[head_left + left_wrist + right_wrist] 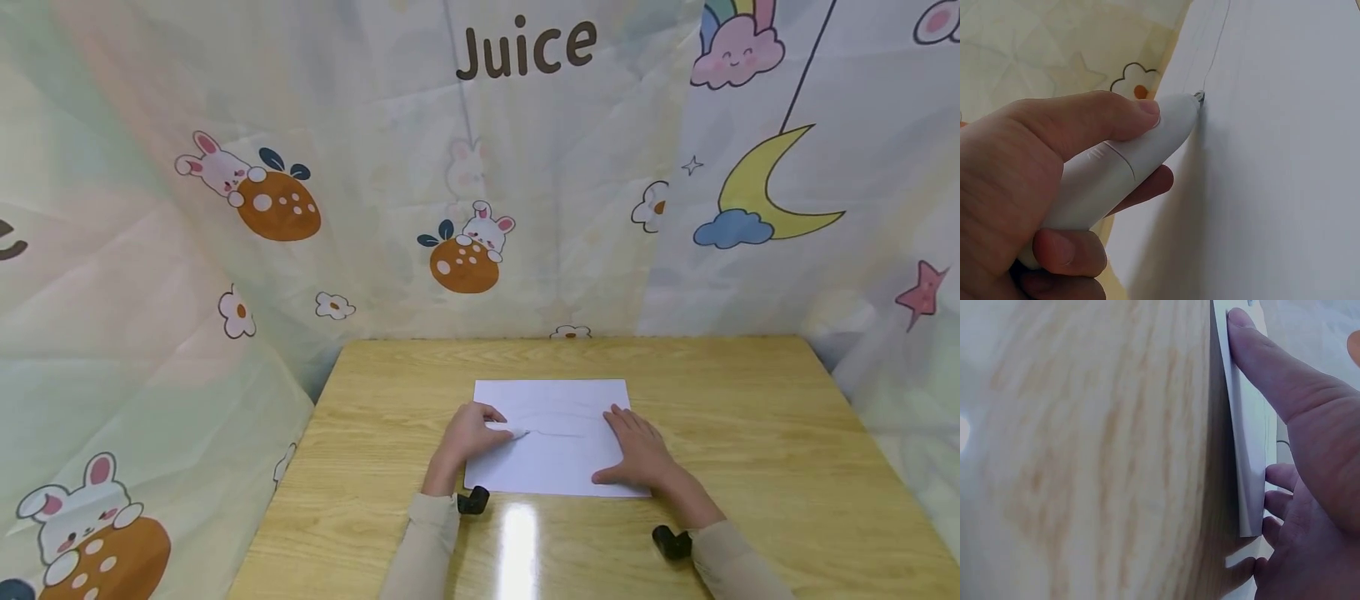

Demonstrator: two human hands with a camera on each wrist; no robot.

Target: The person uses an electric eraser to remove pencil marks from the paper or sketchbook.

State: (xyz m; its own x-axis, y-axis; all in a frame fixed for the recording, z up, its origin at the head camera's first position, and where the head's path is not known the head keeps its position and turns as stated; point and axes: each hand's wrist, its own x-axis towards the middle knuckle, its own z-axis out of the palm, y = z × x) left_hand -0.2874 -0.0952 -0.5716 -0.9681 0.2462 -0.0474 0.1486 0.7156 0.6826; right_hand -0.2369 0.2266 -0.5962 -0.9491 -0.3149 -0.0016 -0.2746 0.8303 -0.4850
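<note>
My left hand [472,435] grips a thick white pen-shaped tool [1163,134] with a small metal tip, thumb along one side and fingers curled round its body. The tip meets a sheet of white paper [555,467] on the table. From the tip a thin line [1216,50] runs across the sheet, and in the head view a fainter curved line lies farther back. At the sheet's right side, my right hand [637,446] rests with fingers spread, thumb near the front edge. The right wrist view shows its thumb and fingers against the paper's edge.
Under the paper is a wood-grain table [375,400], with a bright light reflection in front of the sheet. A printed cloth [360,208] with rabbits, flowers and a moon hangs behind and at both sides. A black wrist-camera mount [474,500] shows at the left wrist, another [671,543] at the right.
</note>
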